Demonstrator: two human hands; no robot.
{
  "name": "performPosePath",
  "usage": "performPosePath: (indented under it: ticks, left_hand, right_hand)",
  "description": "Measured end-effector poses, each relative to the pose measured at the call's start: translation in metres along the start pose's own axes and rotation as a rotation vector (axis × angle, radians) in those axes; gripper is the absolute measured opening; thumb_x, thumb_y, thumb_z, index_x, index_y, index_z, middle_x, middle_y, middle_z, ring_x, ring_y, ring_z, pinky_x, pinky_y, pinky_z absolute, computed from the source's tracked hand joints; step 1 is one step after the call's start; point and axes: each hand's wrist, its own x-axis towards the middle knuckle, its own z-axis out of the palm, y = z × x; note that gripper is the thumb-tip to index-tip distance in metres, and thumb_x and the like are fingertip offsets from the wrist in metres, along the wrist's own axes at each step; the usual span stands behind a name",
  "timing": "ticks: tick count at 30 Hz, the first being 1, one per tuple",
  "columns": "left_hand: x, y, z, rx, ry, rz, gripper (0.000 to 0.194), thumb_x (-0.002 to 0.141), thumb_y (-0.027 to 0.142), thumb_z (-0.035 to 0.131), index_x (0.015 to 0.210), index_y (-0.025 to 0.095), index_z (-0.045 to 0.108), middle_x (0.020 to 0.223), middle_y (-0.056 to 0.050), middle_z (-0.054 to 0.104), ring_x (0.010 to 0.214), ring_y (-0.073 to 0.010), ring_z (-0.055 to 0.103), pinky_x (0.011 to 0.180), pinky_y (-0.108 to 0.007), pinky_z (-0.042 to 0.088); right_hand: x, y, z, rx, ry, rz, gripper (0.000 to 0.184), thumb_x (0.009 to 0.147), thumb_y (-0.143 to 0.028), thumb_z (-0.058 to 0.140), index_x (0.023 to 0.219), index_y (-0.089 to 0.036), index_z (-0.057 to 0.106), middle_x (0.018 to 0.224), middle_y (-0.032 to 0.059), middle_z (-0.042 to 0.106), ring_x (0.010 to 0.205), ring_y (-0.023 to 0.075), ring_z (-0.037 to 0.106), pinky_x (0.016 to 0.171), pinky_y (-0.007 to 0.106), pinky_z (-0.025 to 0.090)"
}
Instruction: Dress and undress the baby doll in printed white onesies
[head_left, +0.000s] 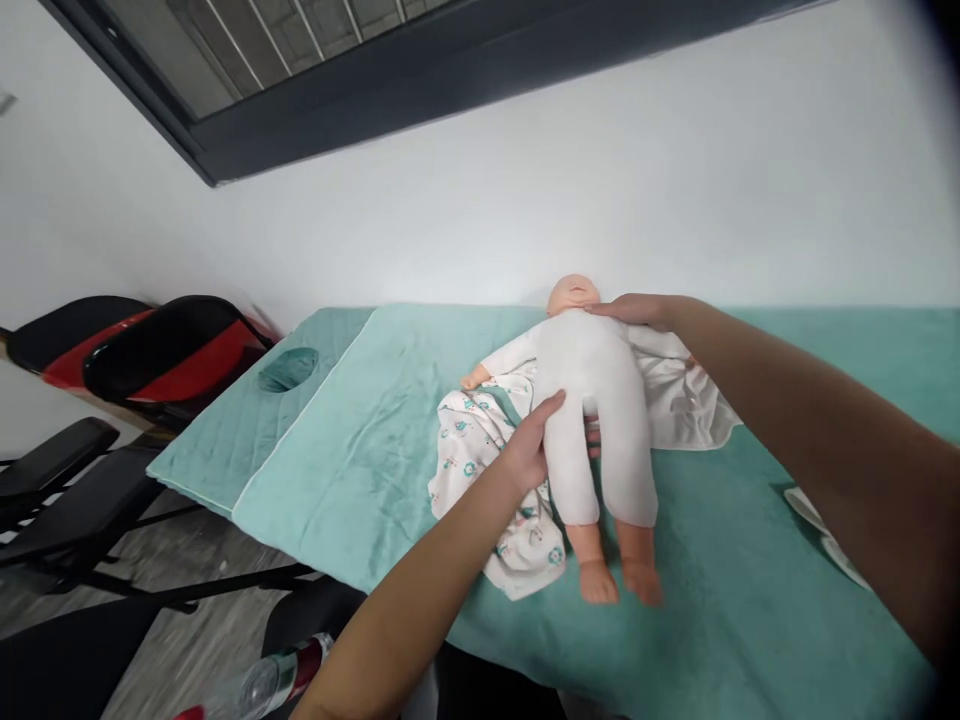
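Observation:
A baby doll (592,400) in a white bodysuit lies on its back on a patterned white cloth (480,450), on a bed covered with a teal blanket (375,440). My left hand (536,445) grips the doll's hip and upper leg, thumb on top and fingers underneath. My right hand (637,310) rests at the doll's neck and shoulder, fingers curled under it. The doll's head (574,293) points toward the wall, and its bare feet (619,580) point toward me.
The white wall runs behind the bed, with a dark window frame (450,80) above. Black and red chairs (150,350) stand to the left. A clear bottle with a red part (270,680) lies low near the front. Another white cloth (825,530) lies at the right.

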Motion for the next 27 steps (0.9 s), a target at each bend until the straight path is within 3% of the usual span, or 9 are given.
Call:
performPosePath:
  ticks: [3,7,12,16,19,22,25,27]
  left_hand:
    - [-0.016,0.023,-0.003,0.009,0.026,0.048,0.042,0.085,0.046,0.063,0.106,0.01,0.067,0.094,-0.013,0.074,0.08,-0.0214,0.071,0.082,-0.036,0.058]
    - [-0.054,0.068,-0.029,0.09,0.1,0.107,0.043,0.084,0.051,0.063,0.1,0.011,0.068,0.089,-0.011,0.074,0.083,-0.0225,0.069,0.087,-0.037,0.056]
    - [-0.106,0.12,-0.096,0.297,0.218,0.26,0.049,0.087,0.056,0.054,0.099,0.01,0.067,0.088,-0.012,0.075,0.094,-0.0288,0.068,0.084,-0.046,0.055]
    - [-0.129,0.146,-0.148,0.485,0.463,0.433,0.043,0.091,0.052,0.051,0.096,0.013,0.068,0.083,-0.01,0.075,0.099,-0.028,0.067,0.081,-0.045,0.056]
    - [-0.135,0.159,-0.174,0.578,0.627,0.519,0.04,0.094,0.047,0.049,0.094,0.01,0.066,0.08,-0.009,0.074,0.1,-0.0255,0.067,0.081,-0.041,0.055]
    - [-0.135,0.167,-0.187,0.592,0.637,0.503,0.043,0.096,0.046,0.045,0.093,0.006,0.063,0.078,-0.01,0.073,0.099,-0.0266,0.067,0.081,-0.042,0.054]
    - [-0.134,0.169,-0.194,0.597,0.59,0.447,0.044,0.094,0.048,0.051,0.093,0.006,0.062,0.078,-0.013,0.072,0.096,-0.0293,0.066,0.084,-0.046,0.053]
    - [-0.136,0.168,-0.196,0.676,0.645,0.45,0.045,0.092,0.05,0.055,0.097,0.005,0.061,0.082,-0.015,0.072,0.095,-0.0299,0.066,0.085,-0.046,0.052]
  right_hand:
    - [-0.004,-0.027,-0.003,0.126,-0.305,-0.028,0.076,0.08,-0.072,0.055,0.104,-0.001,0.069,0.107,0.0257,0.068,0.09,0.0233,0.066,0.079,0.037,0.048]
    - [-0.003,-0.082,0.015,0.118,-0.303,-0.097,0.079,0.085,-0.071,0.049,0.106,0.002,0.066,0.111,0.0274,0.066,0.098,0.026,0.064,0.085,0.041,0.046]
    - [0.004,-0.164,0.085,0.164,-0.226,-0.263,0.07,0.079,-0.078,0.054,0.11,-0.017,0.068,0.12,0.015,0.067,0.109,0.0326,0.062,0.098,0.047,0.045]
    - [0.017,-0.212,0.144,0.179,-0.22,-0.391,0.064,0.081,-0.074,0.055,0.107,-0.018,0.069,0.125,0.014,0.065,0.119,0.0344,0.057,0.106,0.049,0.039]
    - [0.028,-0.23,0.174,0.181,-0.23,-0.439,0.059,0.083,-0.069,0.058,0.106,-0.017,0.07,0.124,0.0132,0.066,0.12,0.0319,0.057,0.107,0.046,0.038]
    - [0.034,-0.235,0.19,0.219,-0.226,-0.5,0.055,0.085,-0.067,0.057,0.106,-0.017,0.069,0.122,0.0111,0.067,0.117,0.0284,0.058,0.106,0.041,0.038]
    - [0.038,-0.227,0.194,0.189,-0.218,-0.538,0.059,0.086,-0.071,0.051,0.107,-0.018,0.069,0.123,0.0102,0.067,0.114,0.0279,0.059,0.104,0.04,0.039]
    - [0.041,-0.213,0.187,0.092,-0.194,-0.536,0.065,0.086,-0.076,0.044,0.106,-0.019,0.068,0.122,0.011,0.067,0.113,0.0289,0.059,0.101,0.039,0.041]
